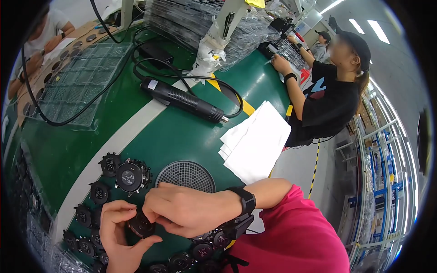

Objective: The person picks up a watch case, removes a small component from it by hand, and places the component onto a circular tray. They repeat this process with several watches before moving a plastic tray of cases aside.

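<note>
Between the thumb and fingers of my left hand [119, 239] is a round dark watch body [142, 224] with no strap, held tilted above the green table. My right hand [184, 210] reaches across from the right, its fingers bunched together at the upper edge of this watch body. Whatever those fingertips pinch is hidden behind them. Just past my right hand lies a round grey tray with a dotted surface [184, 175], partly covered by the hand. Several more watch bodies surround my hands, among them a larger silver-rimmed one [129, 176] with a lit face.
A black electric screwdriver [184, 101] with a cable lies farther back. White sheets [257, 141] rest at the table's right edge. Clear trays [75, 84] stand at far left, with stacked plastic trays [182, 27] behind. A co-worker [334, 86] works at right; another person sits at far left.
</note>
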Demonstrator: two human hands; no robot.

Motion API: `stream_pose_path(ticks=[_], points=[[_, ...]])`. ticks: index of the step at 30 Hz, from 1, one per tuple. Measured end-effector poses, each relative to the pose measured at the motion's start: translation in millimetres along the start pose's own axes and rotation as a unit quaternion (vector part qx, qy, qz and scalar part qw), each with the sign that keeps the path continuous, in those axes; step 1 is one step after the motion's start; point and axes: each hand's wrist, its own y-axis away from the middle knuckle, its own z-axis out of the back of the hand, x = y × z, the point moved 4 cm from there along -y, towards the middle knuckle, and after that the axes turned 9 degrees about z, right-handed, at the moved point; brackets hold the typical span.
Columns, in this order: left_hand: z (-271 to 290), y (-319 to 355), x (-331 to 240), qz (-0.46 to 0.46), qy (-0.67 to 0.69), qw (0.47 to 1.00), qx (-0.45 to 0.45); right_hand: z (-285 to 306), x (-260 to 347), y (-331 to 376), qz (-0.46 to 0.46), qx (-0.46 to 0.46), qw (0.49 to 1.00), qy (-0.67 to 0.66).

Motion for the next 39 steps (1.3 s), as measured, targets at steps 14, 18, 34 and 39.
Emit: stream_pose_path(ticks=[14, 18, 34, 39], points=[[-3, -1, -10, -0.014, 0.009, 1.000, 0.002, 18, 3, -5, 0.042, 0.024, 0.999, -0.017], [-4, -5, -18, 0.044, -0.034, 0.988, 0.143, 27, 3, -7, 0.060, 0.071, 0.994, 0.056], [-15, 2, 5, 0.224, 0.137, 0.951, 0.161, 7, 0, -4, 0.139, 0.031, 0.989, 0.044], [-16, -1, -2, 0.228, 0.133, 0.953, 0.146, 5, -1, -4, 0.149, 0.028, 0.987, 0.059]])
